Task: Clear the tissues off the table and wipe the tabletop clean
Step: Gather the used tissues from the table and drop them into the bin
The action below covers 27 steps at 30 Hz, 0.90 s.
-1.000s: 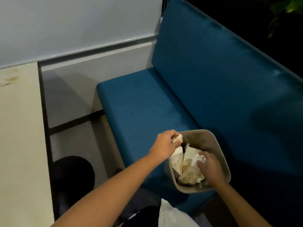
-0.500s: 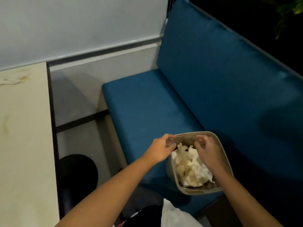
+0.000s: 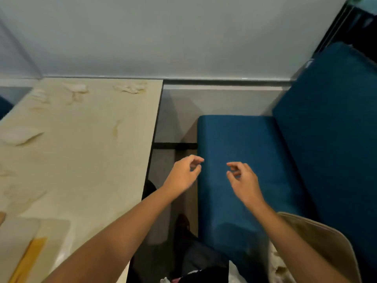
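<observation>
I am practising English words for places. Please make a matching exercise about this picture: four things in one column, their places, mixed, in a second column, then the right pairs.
Things
1. uncleared crumpled white tissues
2. beige plastic bin
3. empty left hand
4. flat yellow strip

Places
A. near left corner of the cream tabletop
B. bottom right of the picture
C. far end of the tabletop, by the wall
D. in the air, between the tabletop and the blue cushioned bench

Pairs: 1-C, 2-B, 3-D, 4-A
</observation>
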Each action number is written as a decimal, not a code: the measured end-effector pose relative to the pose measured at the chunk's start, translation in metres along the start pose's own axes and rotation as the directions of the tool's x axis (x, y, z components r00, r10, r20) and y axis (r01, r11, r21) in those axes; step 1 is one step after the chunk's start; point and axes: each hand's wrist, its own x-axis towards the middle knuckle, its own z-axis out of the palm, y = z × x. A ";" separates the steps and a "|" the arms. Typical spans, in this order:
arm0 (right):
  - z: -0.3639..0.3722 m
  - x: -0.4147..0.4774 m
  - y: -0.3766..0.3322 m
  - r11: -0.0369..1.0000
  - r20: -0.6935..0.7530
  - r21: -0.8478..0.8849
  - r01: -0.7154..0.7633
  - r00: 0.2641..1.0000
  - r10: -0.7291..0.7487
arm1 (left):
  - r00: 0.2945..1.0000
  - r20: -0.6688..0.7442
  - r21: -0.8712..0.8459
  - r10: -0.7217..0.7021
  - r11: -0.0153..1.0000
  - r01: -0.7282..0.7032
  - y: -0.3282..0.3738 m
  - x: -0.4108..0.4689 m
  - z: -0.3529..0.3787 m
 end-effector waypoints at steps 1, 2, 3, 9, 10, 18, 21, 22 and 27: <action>0.010 0.006 -0.012 0.999 0.035 0.005 0.036 0.999 -0.036 | 0.999 -0.046 -0.002 -0.020 1.000 0.020 -0.006 -0.002 -0.015; 0.019 0.011 -0.024 0.998 0.064 0.011 0.068 0.996 -0.069 | 0.995 -0.092 -0.006 -0.043 0.999 0.043 -0.011 -0.005 -0.029; 0.029 0.016 -0.037 0.995 0.092 0.023 0.098 0.991 -0.100 | 0.988 -0.141 -0.015 -0.069 0.998 0.068 -0.016 -0.008 -0.043; 0.092 0.032 -0.112 0.964 0.308 0.103 0.246 0.914 -0.266 | 0.871 -0.439 -0.102 -0.219 0.976 0.194 -0.046 -0.036 -0.117; 0.104 0.034 -0.125 0.957 0.345 0.117 0.265 0.893 -0.289 | 0.843 -0.480 -0.125 -0.243 0.970 0.209 -0.053 -0.041 -0.128; 0.191 0.053 -0.205 0.875 0.538 0.225 0.428 0.694 -0.478 | 0.646 -0.663 -0.198 -0.378 0.921 0.336 -0.100 -0.065 -0.193; 0.221 0.063 -0.235 0.848 0.590 0.278 0.452 0.616 -0.522 | 0.548 -0.712 -0.203 -0.438 0.877 0.436 -0.120 -0.069 -0.217; 0.233 0.067 -0.244 0.836 0.608 0.291 0.465 0.585 -0.537 | 0.506 -0.726 -0.213 -0.466 0.851 0.480 -0.127 -0.070 -0.225; 0.276 0.079 -0.273 0.802 0.690 0.328 0.500 0.453 -0.565 | 0.288 -0.734 -0.286 -0.615 0.665 0.690 -0.156 -0.078 -0.253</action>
